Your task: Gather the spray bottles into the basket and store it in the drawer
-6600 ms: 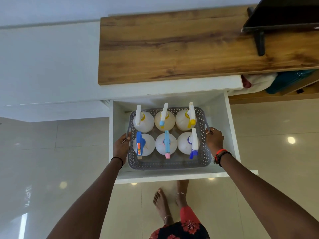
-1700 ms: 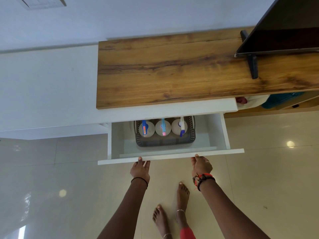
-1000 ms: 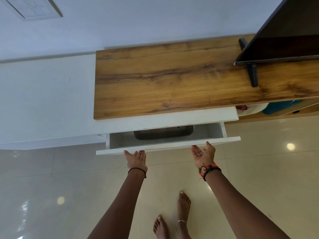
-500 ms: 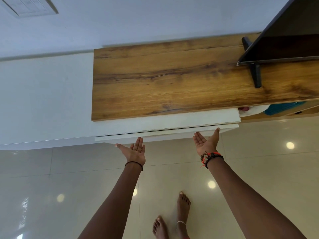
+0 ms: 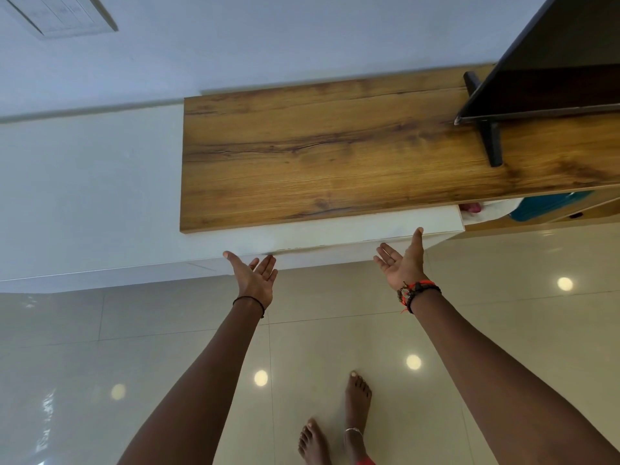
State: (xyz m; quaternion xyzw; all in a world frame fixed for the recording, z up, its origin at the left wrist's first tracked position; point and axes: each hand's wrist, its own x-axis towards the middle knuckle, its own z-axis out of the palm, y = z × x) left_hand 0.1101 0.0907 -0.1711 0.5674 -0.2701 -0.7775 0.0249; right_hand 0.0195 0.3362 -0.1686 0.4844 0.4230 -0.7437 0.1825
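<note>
The drawer (image 5: 335, 245), open a second ago, now sits shut under the wooden worktop (image 5: 335, 156) at 12 o'clock, hiding basket and spray bottles inside. Left hand (image 5: 255, 276) and right hand (image 5: 401, 263) hover palm-up, fingers released, empty. Task looks finished.

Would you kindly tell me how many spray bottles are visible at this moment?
0. No bottle shows anywhere. The white drawer front looks pushed in under the wooden top, so any inside are hidden. The open left hand and open right hand are empty.
</note>
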